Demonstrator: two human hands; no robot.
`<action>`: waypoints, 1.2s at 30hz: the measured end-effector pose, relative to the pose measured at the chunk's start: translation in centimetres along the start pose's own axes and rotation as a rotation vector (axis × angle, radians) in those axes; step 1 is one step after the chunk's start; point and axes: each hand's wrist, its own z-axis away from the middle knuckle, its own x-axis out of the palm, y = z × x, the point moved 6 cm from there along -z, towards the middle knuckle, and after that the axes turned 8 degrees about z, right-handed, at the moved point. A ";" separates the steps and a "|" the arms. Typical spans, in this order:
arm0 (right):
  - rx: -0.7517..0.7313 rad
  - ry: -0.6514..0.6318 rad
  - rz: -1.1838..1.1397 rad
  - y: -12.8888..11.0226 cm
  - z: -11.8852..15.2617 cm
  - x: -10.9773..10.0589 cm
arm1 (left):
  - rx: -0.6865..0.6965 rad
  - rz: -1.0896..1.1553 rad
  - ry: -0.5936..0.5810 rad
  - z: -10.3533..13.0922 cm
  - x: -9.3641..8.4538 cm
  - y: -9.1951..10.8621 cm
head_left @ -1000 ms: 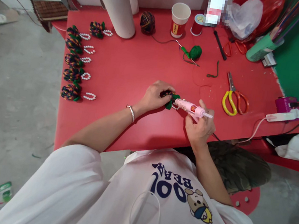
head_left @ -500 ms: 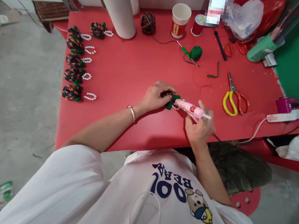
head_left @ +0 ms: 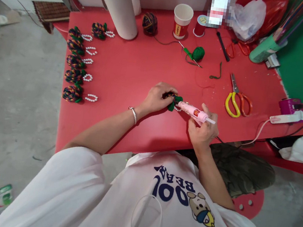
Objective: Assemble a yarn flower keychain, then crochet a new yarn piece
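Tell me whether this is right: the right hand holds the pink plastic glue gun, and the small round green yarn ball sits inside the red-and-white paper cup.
Not quite: the right hand does hold the glue gun, but the head view shows the green yarn ball on the flat red tabletop, outside the paper cup.

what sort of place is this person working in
Probably a small handicraft workspace, though home or shop can't be told. On the red table lie a green yarn ball and beaded yarn pieces, and the right hand holds what looks like a pink glue gun.
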 end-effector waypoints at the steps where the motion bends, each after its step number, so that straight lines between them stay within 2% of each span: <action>1: -0.003 -0.006 0.006 -0.1 0.0 0.0 | 0.001 -0.001 -0.001 0.0 0.0 0.1; 9: -0.001 -0.060 -0.002 -0.2 0.1 0.0 | -0.009 -0.004 -0.008 -0.1 0.0 0.2; 15: -0.012 0.029 0.013 -0.2 0.2 -0.6 | -0.018 -0.011 0.012 0.0 0.0 -0.1; 22: 0.040 -0.020 0.000 0.5 0.6 -0.4 | -0.054 -0.010 0.032 0.1 0.0 -0.4; 29: 0.023 0.005 -0.007 0.9 0.9 -0.9 | -0.052 0.007 0.038 0.1 -0.1 -0.4; 36: 0.076 0.021 -0.057 2.1 1.2 -0.9 | -0.036 -0.003 0.025 0.1 -0.1 -0.4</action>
